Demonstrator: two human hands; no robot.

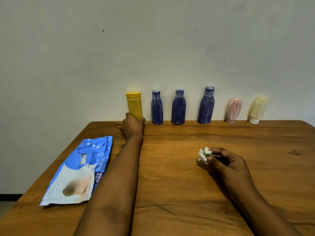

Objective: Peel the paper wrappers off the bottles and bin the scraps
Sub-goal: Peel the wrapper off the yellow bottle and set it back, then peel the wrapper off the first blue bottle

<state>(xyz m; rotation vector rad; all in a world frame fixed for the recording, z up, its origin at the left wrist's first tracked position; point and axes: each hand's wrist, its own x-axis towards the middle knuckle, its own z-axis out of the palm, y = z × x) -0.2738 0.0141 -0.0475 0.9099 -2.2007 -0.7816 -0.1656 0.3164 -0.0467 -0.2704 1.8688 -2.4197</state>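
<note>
The left hand [133, 126] holds the bottom of the yellow bottle [134, 103] at the back edge of the table [170, 184]. The right hand [226, 162] pinches a ball of white paper [203, 155]

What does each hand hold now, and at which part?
The left hand grips the yellow bottle at its lower end. The right hand pinches a crumpled white paper scrap at its right side.

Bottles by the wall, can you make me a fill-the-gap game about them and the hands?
The bottle gripped by the left hand is coloured ____.
____ blue bottles stand beside it.
The crumpled paper scrap pinched by the right hand is coloured ____.
Missing words: yellow, three, white.
</note>
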